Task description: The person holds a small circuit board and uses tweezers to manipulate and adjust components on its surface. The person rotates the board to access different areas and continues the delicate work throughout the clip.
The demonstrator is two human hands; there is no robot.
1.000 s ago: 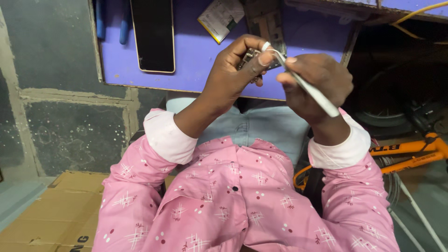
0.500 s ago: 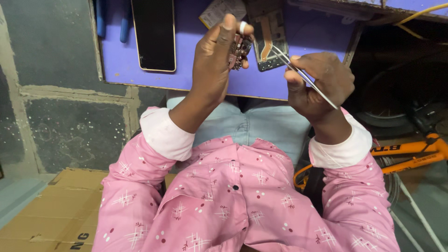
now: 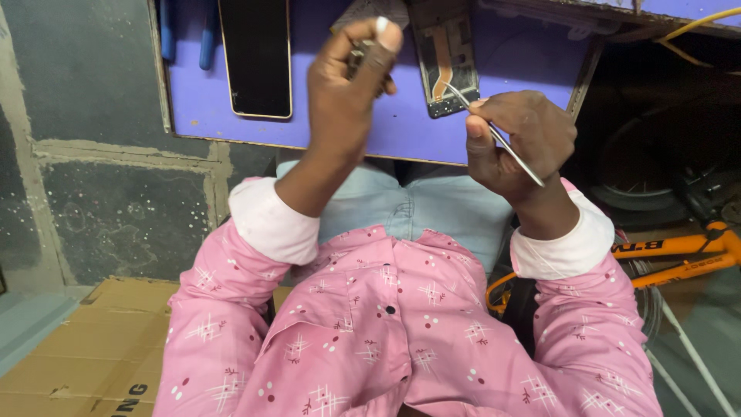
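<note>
Higher now than half a second ago, the left hand (image 3: 351, 93) pinches a small dark metal part (image 3: 360, 55) at its fingertips, above the purple bench (image 3: 401, 131). Lower and nearer the body than before, the right hand (image 3: 515, 143) grips thin steel tweezers (image 3: 494, 133), tips touching the opened phone (image 3: 441, 58) lying flat on the bench. A glossy black phone (image 3: 255, 58) lies to the left. Pink patterned sleeves have white cuffs.

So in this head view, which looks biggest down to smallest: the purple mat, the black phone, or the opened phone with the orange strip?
1. Purple mat, by far the largest.
2. Black phone.
3. Opened phone, though its top is cut off and the left hand crowds it, so the two phones may match.
</note>
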